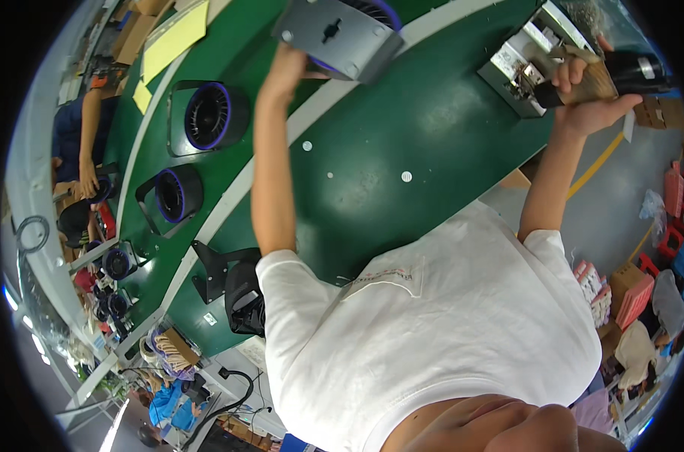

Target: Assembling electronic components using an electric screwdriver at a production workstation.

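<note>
At the far middle of the bench, my left hand (287, 71) grips the near edge of a grey boxy unit (342, 36) with a purple-edged round end. Its fingers are partly hidden behind the unit. My right hand (583, 102), at the upper right, is closed round a black cylindrical tool (637, 71) with a tan-wrapped middle; the thumb sticks out to the side. Beside that hand is an open metal box (516, 64) with small metal parts in it. The tool's exact kind is not clear.
Two black round fan-like units with purple rings, one (215, 114) behind the other (178, 194), stand on the left strip of the green bench (372, 143). A black bracketed part (240, 282) lies by my left elbow. Another person's arm (90, 139) reaches in at far left.
</note>
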`<action>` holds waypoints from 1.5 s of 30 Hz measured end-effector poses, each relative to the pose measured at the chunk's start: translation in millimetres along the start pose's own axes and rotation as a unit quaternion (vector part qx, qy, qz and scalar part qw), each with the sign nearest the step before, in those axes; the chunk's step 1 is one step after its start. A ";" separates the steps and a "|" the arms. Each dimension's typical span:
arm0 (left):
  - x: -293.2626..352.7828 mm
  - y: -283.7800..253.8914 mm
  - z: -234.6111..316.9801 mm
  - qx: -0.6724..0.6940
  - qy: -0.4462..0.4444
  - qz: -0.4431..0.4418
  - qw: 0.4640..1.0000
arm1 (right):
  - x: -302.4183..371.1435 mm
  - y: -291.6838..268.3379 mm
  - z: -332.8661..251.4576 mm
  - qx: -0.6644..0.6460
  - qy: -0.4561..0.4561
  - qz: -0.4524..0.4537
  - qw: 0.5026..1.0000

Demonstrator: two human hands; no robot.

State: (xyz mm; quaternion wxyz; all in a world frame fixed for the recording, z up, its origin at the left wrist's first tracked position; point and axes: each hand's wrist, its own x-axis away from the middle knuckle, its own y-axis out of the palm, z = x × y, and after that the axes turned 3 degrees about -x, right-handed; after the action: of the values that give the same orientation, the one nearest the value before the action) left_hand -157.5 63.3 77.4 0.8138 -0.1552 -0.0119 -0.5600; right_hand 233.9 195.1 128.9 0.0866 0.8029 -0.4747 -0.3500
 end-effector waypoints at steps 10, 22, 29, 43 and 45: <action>-135.2 -172.2 28.6 -0.162 0.113 0.220 0.955 | 28.5 -3.4 -8.0 0.119 0.077 0.126 0.982; -308.3 -174.5 46.1 -0.485 0.348 0.266 0.757 | 47.5 34.2 1.7 0.260 0.011 -0.031 0.965; -326.0 -27.1 68.3 -0.359 0.492 0.019 0.793 | 93.2 -3.7 10.3 0.307 0.020 0.155 0.939; -154.0 55.0 6.4 -0.087 0.503 0.201 0.836 | 136.5 -5.4 19.9 0.193 0.117 0.173 0.959; -90.7 49.0 17.2 -0.069 0.448 0.227 0.862 | 128.6 5.0 20.6 0.139 0.143 0.155 0.968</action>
State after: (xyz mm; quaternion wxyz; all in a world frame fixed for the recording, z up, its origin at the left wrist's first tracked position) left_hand -143.8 166.1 64.5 0.8232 0.0585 0.4283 -0.3680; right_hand 256.3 90.6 54.4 0.0948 0.7654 -0.6200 -0.1444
